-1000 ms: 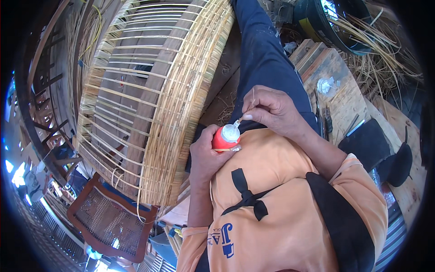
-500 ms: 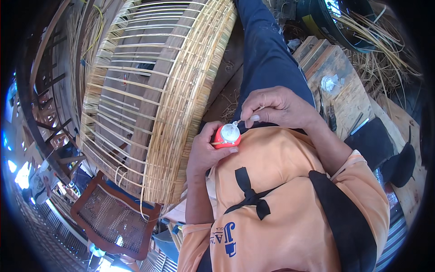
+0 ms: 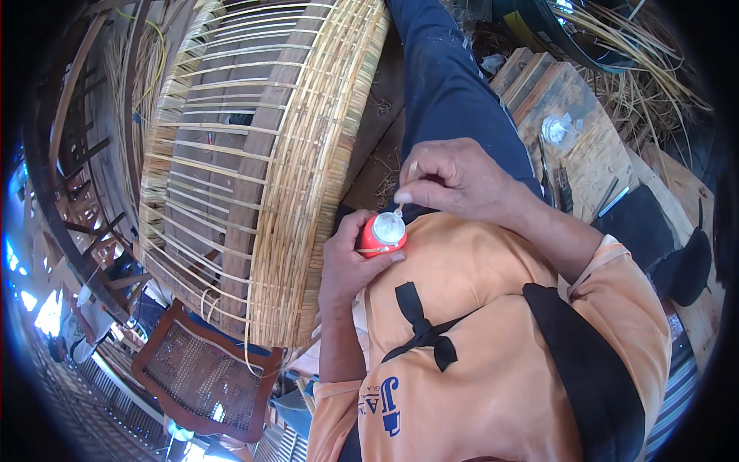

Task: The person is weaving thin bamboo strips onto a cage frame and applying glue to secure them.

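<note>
The left hand [image 3: 346, 258] wraps the red jar [image 3: 375, 245], fingers on the far side and thumb on the near side, its white top [image 3: 389, 228] facing up. A thin pale strip [image 3: 371, 250] lies across the jar's side by the thumb; whether it is a band or a stick, I cannot tell. Ahead and to the right of that hand, the right hand [image 3: 454, 181] pinches a stick [image 3: 399, 208] between thumb and fingers, its lower end at the jar's far rim. The contact itself is too small to make out.

The white stuff at the rim looks like paste. If so, a loaded tip could drip on the shirt [image 3: 469, 246] just behind the hands, or on the trouser leg [image 3: 450, 85] beyond the right one. The jar seems held in the air by the left hand alone, so a loosened grip or a hard sideways push with the stick could tip it. The stick looks thin and might snap if levered on the rim.

Left of the left hand, close by, stands the woven panel [image 3: 296, 200]; an elbow swinging out could knock its loose strand ends. Right of and ahead of the right hand, a tub [image 3: 558, 128] sits on a wood block [image 3: 593, 108], where a wide sweep of the arm could upset it.
</note>
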Demonstrator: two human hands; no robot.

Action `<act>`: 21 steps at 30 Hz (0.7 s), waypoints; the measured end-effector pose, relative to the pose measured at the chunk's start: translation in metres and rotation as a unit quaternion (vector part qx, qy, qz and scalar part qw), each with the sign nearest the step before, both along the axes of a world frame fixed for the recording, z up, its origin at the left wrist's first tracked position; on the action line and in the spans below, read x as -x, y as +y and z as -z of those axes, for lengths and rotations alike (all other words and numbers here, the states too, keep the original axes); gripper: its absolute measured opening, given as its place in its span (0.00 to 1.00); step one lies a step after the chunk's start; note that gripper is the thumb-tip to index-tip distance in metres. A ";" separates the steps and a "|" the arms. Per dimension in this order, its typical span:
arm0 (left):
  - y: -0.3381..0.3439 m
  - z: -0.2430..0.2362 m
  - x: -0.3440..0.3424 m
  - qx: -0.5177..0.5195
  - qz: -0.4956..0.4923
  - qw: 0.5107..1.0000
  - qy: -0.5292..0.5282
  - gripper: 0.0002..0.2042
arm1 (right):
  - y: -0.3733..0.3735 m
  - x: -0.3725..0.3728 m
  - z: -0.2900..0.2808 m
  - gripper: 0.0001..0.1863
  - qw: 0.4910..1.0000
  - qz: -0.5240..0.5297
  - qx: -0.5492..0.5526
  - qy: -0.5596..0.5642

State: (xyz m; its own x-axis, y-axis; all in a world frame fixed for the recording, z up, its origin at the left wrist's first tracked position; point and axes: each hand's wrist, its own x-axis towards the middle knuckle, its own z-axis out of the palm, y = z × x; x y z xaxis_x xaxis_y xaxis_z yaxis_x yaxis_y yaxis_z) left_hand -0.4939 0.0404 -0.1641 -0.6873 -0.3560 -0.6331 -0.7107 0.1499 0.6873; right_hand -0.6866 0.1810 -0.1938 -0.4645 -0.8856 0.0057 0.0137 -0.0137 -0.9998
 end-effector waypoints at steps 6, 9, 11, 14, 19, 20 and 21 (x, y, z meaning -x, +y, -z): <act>0.017 -0.007 -0.003 0.107 0.006 0.994 0.017 0.30 | 0.006 -0.022 -0.002 0.07 0.985 0.038 -0.107 -0.131; 0.021 -0.008 -0.005 0.129 -0.003 0.992 0.013 0.29 | 0.006 -0.022 -0.004 0.08 0.997 0.060 -0.006 0.037; 0.021 -0.008 -0.007 0.137 -0.005 0.990 0.014 0.29 | 0.008 -0.022 -0.006 0.08 0.994 0.099 0.014 0.045; 0.022 -0.008 -0.012 0.154 0.035 0.987 0.013 0.30 | 0.011 -0.018 -0.008 0.07 0.989 0.133 0.025 0.058; 0.025 -0.010 -0.006 0.158 -0.013 0.987 0.028 0.27 | 0.015 -0.015 -0.015 0.07 0.990 0.115 0.007 0.082; 0.025 -0.011 -0.005 0.157 -0.012 0.987 0.028 0.27 | 0.016 -0.015 -0.016 0.06 0.988 0.111 0.006 0.105; 0.025 -0.011 -0.004 0.164 -0.006 0.986 0.029 0.27 | 0.016 -0.016 -0.017 0.06 0.986 0.108 0.005 0.127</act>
State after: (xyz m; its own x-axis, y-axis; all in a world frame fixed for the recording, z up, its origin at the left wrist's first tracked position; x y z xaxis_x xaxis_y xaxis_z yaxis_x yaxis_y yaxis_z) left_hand -0.4899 0.0655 -0.1532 -0.7126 -0.5445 -0.4423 -0.6755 0.3626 0.6420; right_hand -0.6705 0.1967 -0.1770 -0.6240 -0.7660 0.1543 -0.2414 0.0012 -0.9704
